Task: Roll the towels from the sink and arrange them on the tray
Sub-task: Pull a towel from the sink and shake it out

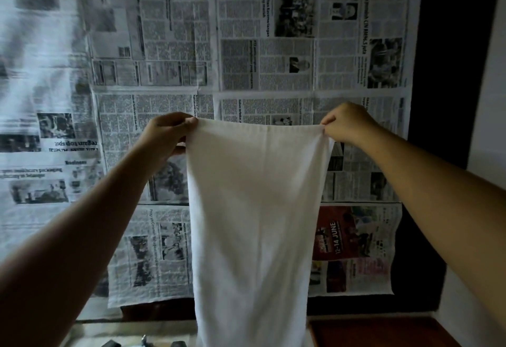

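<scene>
Both hands are raised: left hand pinches one top corner of a white towel, right hand pinches the other. It hangs spread between them before a newspaper-covered wall, above a brown tabletop.

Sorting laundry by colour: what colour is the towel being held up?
Plain white towel, clearest in the head view.
</scene>
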